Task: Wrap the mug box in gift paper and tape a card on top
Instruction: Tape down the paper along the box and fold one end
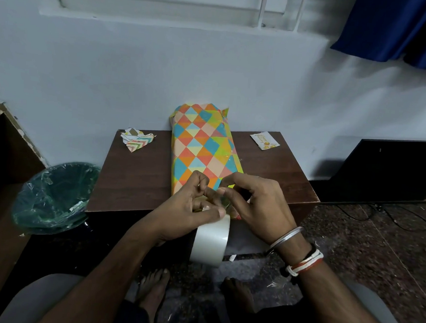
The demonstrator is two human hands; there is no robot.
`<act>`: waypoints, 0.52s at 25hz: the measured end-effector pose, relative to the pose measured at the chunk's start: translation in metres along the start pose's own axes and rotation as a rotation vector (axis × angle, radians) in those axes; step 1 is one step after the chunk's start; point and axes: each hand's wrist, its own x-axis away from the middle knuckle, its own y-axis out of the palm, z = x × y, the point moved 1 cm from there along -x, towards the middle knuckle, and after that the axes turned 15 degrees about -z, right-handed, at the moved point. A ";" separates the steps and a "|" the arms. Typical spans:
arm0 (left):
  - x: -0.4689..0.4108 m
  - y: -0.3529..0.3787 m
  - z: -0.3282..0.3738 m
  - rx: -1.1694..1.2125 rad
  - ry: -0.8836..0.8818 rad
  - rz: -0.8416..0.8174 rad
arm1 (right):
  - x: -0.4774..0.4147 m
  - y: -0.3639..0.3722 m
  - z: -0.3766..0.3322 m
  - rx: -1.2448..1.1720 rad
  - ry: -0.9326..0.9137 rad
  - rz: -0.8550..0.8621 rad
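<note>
- The left hand [188, 210] grips the tape roll [211, 239]; the right hand [256, 204] pinches its loose end.
- The wrapped box [202, 148] lies on the tabletop [135, 176], with the card [263, 140] well apart.
- The strip is best pulled straight, without wrinkles.

Home, prob. bedroom or living rm. Painted wall [112, 73] w/ white window frame [167, 4] top centre, blue curtain [397, 28] upper right. Small brown laminate table [135, 176] against wall, mid frame, wrapped box [203, 145] + paper scraps [136, 141] on it. Bin [53, 198] w/ green plastic liner, lower left. Dark flat screen [382, 170] at floor level, right, cables [404, 220] trailing beside it. Speckled stone floor [367, 247]; bare feet [152, 288] at bottom. Chipped wooden unit [3, 146] far left.
</note>
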 end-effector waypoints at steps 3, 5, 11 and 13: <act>-0.002 -0.003 0.001 0.024 -0.008 0.035 | -0.003 0.000 -0.002 0.064 -0.041 0.029; -0.002 -0.001 0.002 0.014 0.006 0.031 | -0.005 -0.001 -0.001 0.059 -0.041 0.049; -0.002 0.005 0.002 0.054 0.036 0.026 | -0.011 -0.001 0.005 0.048 -0.033 0.041; -0.004 0.004 -0.002 0.031 0.006 0.032 | -0.010 -0.003 0.004 0.074 -0.046 0.071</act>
